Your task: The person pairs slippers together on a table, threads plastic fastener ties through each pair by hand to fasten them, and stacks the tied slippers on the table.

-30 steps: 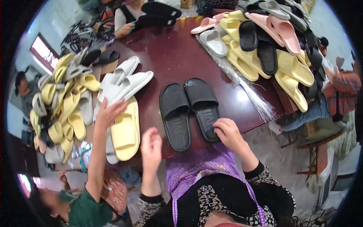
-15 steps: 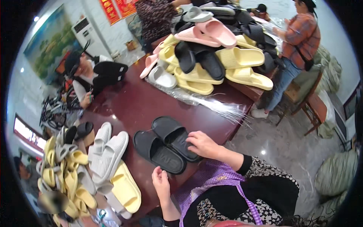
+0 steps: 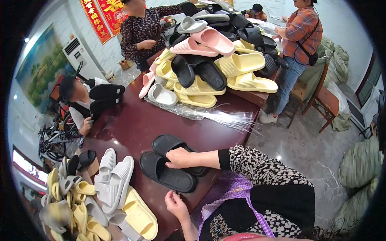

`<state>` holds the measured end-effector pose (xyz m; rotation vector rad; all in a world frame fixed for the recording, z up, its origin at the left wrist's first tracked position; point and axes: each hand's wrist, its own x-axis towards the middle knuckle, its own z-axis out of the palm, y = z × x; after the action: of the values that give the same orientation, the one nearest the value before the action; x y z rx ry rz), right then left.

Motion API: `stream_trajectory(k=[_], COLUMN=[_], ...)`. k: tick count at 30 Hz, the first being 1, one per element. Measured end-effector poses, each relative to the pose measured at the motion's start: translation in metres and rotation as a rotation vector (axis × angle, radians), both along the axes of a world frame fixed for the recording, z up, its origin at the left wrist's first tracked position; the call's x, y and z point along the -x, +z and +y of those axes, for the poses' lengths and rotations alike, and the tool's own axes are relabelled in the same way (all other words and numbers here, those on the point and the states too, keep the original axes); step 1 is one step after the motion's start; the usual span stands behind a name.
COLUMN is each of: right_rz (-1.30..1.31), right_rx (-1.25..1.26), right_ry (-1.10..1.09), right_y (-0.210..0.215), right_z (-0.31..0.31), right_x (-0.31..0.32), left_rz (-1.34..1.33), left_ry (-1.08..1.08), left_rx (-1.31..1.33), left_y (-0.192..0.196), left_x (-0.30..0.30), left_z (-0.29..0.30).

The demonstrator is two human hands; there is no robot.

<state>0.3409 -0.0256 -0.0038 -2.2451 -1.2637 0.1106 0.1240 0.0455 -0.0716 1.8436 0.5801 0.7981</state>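
A pair of black slide slippers [image 3: 171,174] lies side by side on the dark red table in front of me. My right hand [image 3: 181,158] reaches across from the right, its fingers closed at the strap of the farther slipper and covering most of it. That slipper's toe [image 3: 165,141] shows beyond my hand. Just below the nearer slipper's heel is my left hand [image 3: 177,204], fingers curled together. Whether anything small is between those fingers is hidden.
Grey slippers [image 3: 120,180] and yellow slippers [image 3: 140,213] are heaped at the left. A mixed pile of slippers [image 3: 201,76] rises at the far side, beside clear plastic strands [image 3: 225,118]. Across the table, a person [image 3: 74,100] holds black slippers; others stand behind the pile.
My right hand has moved left from the farther slipper's heel to its strap and closed there. My left hand stays near the nearer heel. The view has shifted.
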Motion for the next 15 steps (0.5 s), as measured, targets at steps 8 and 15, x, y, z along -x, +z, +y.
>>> stream_trajectory(k=[8,15], right_rz=[-0.217,-0.327], right_rx=[-0.233,-0.302], right_ry=[-0.131,-0.215], right_y=[0.018,0.048], right_z=[-0.073,-0.168], right_x=[-0.016,0.012], left_rz=[-0.014,0.282], left_ry=[-0.032,-0.032], left_rx=[0.307,0.009], left_y=[0.011,0.039], left_x=[0.004,0.011], left_z=[-0.007,-0.017])
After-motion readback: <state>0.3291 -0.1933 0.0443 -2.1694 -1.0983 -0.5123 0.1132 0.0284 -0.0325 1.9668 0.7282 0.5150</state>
